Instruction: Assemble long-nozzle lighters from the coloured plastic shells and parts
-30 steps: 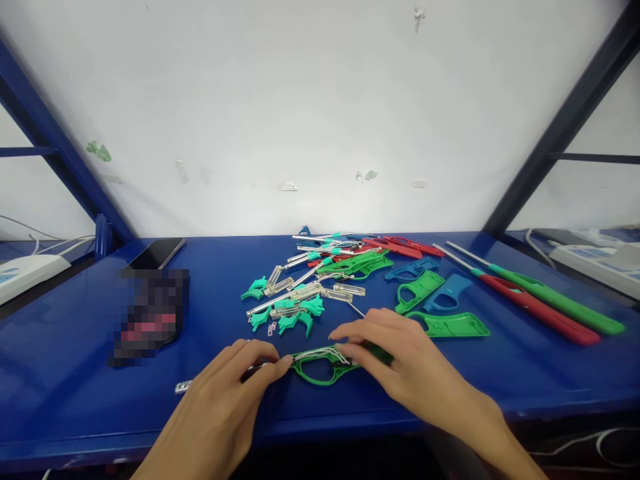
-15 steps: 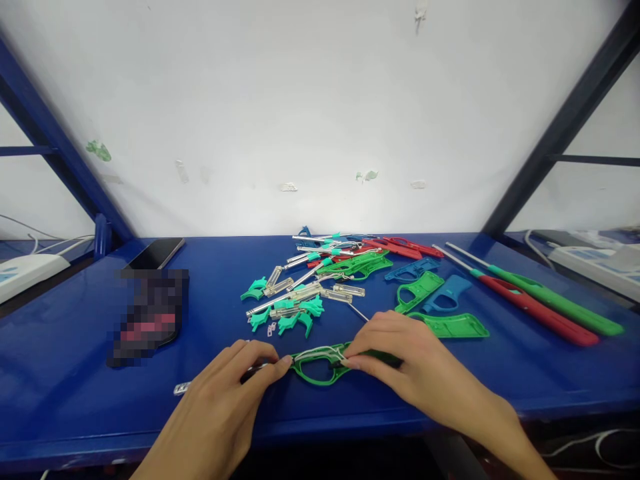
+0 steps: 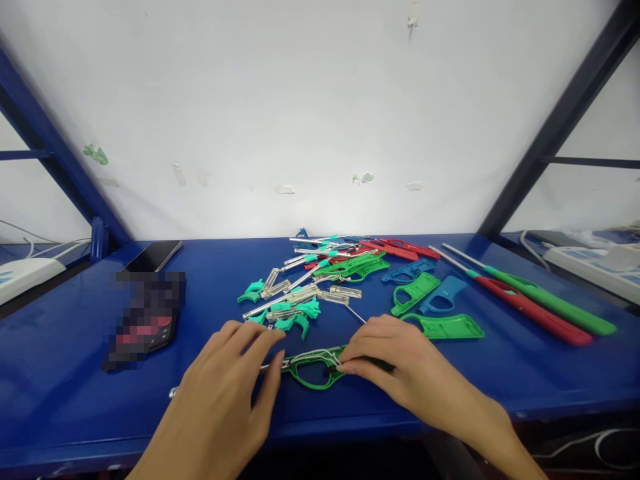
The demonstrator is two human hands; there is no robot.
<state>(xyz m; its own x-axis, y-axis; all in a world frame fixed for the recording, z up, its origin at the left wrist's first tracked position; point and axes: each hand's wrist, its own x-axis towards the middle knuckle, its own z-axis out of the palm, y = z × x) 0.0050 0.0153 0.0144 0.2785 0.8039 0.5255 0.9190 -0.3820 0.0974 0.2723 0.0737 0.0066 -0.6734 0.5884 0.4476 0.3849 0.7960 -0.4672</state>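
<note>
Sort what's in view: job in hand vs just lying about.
Job:
green shell, partly under the right hand
white wires
metal rod, partly behind the left hand
likely teal pieces, clear pieces, loose shells

Likely lying about:
phone
pixelated dark item
white devices at both edges

Dark phone (image 3: pixel 156 255) near white wall (image 3: pixel 300 100)
</note>
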